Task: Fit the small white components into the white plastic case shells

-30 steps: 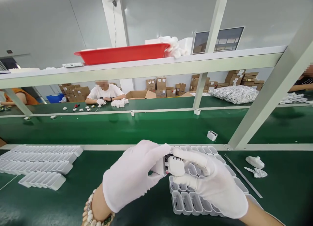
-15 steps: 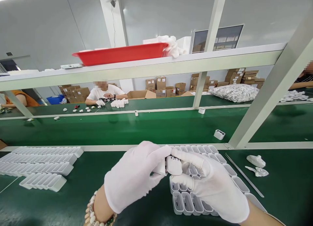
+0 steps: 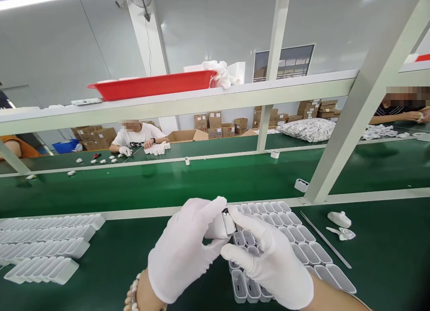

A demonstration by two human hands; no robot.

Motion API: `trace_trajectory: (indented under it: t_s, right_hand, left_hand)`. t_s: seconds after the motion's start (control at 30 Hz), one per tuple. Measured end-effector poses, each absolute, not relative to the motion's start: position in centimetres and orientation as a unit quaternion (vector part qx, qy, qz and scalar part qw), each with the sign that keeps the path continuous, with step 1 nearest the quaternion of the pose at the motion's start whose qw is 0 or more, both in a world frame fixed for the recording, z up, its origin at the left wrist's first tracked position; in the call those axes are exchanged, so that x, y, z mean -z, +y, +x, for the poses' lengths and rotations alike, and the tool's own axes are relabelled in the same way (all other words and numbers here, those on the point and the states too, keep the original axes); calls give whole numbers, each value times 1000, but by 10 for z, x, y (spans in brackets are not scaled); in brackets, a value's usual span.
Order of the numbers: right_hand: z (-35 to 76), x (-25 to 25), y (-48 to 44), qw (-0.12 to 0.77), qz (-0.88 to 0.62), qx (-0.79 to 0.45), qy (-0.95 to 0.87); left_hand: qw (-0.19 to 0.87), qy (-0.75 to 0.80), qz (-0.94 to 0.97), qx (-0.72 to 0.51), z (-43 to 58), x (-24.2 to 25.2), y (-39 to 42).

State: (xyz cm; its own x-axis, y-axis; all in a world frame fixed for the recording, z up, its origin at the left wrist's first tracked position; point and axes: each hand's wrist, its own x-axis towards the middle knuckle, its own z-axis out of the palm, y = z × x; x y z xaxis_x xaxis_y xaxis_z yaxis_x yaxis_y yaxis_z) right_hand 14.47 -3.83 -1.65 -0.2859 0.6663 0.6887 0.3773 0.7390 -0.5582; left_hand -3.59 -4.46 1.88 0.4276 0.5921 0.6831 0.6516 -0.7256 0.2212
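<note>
My left hand (image 3: 188, 252), in a white glove, grips a small white plastic case (image 3: 217, 228) between thumb and fingers. A white end piece with a dark part at its top sits against the case's right end. My right hand (image 3: 268, 252), also gloved, has its index fingertip at that end piece. Its thumb stands apart below, so the hand is open. Under and beside my right hand lie rows of translucent white open-topped shells (image 3: 311, 252). My right hand hides some of them.
Rows of white cases (image 3: 50, 246) stand at the left. A metal strip (image 3: 325, 239) and crumpled white gloves or finger covers (image 3: 341, 219) lie right. Beyond are a green conveyor belt (image 3: 215, 181), a slanted post (image 3: 356, 109) and a shelf with a red tray (image 3: 151, 84). Co-workers sit opposite.
My right thumb has come away from the white end piece, which now sits closer against the case. My left hand still holds the case. The view has shifted to the right.
</note>
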Motion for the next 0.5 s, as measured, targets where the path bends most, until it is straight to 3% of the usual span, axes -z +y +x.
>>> trace_trajectory:
  t_s: [0.1, 0.33, 0.43, 0.5]
  right_hand:
    - [142, 17, -41, 488, -370, -127, -781]
    - [130, 26, -35, 612, -325, -69, -718]
    - [130, 22, -31, 641, -320, -105, -689]
    - [135, 15, -25, 627, -349, -203, -666]
  left_hand:
    - [21, -351, -837, 418, -27, -12, -43]
    - [88, -377, -798, 462, -12, -5, -43]
    - [98, -376, -777, 495, -7, -1, -42]
    - [82, -373, -776, 501, -6, 1, -39]
